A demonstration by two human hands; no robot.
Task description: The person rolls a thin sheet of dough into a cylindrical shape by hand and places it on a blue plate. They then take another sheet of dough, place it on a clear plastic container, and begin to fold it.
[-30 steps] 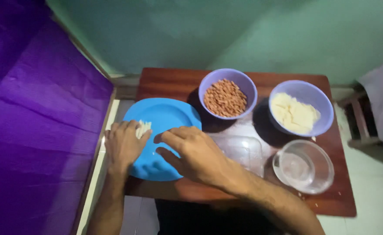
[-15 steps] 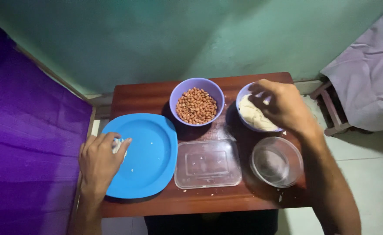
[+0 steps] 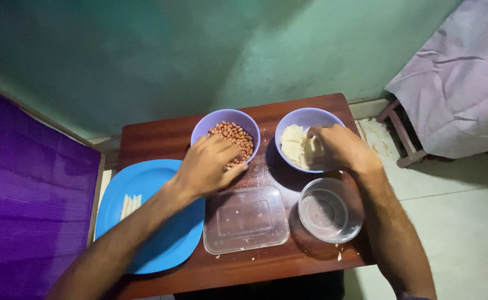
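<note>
**Hands in both bowls, one roll on the plate**

Hands work apart, one in each purple bowl. To the left of the left hand [image 3: 206, 166] lies a blue plate [image 3: 161, 250], its forearm crossing above it; the plate holds what looks like a single pale rolled piece [image 3: 131, 205] near its left side and nothing else that shows. That is all the finished work to be seen, so by my reading the job is near its start.

The left hand itself rests over the near rim of the peanut bowl [image 3: 222, 125], fingers curled down into the peanuts [image 3: 234, 137]; whether it has closed on any cannot be told, since the palm hides the fingertips. The bowl looks nearly full.

Just below that hand, nearer the body, sits a clear, shallow plastic tub [image 3: 246, 219], empty but for a few crumbs.

To the right, the right hand [image 3: 335, 147] reaches into the second bowl [image 3: 305, 118], fingers bent onto the pale sheets [image 3: 292, 149] stacked there; it appears to be pinching one, though the grip is partly hidden. A good stack of sheets remains.

Below the right hand stands a round glass bowl [image 3: 331, 210], seemingly holding clear liquid. Scattered crumbs dot the desk [image 3: 161, 139] near it.

Judging from this, most of the sheets and peanuts are unused.
</note>
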